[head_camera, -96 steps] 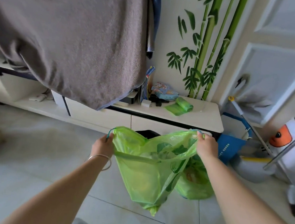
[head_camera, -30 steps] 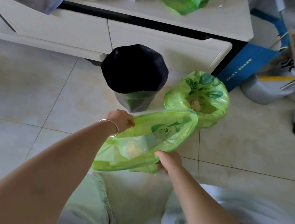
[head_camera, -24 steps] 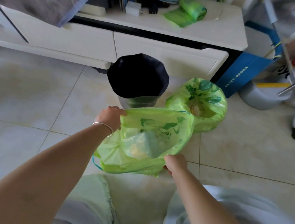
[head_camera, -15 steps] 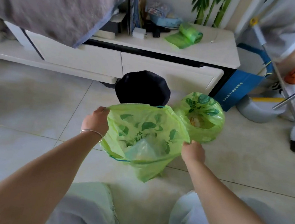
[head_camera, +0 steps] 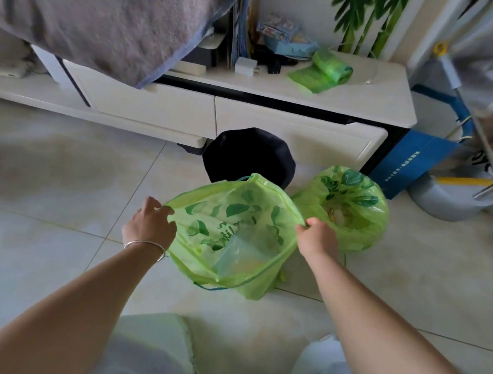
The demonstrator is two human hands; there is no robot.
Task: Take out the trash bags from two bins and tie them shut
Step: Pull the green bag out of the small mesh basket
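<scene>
A green trash bag with a leaf print is stretched wide open between my hands, its bottom resting on the tiled floor. My left hand pinches its left rim and my right hand pinches its right rim. Some rubbish shows inside. Just behind it stands a black bin. To the right a second bin lined with a green bag stands on the floor, with trash visible in its open top.
A low white cabinet runs along the back with a roll of green bags on top. A grey towel hangs at upper left. A blue box and a mop bucket sit right. My knees fill the bottom edge.
The bag came down from hanging high between my hands to the floor. My right hand moved from its near rim to its right rim, and the mouth is pulled wider.
</scene>
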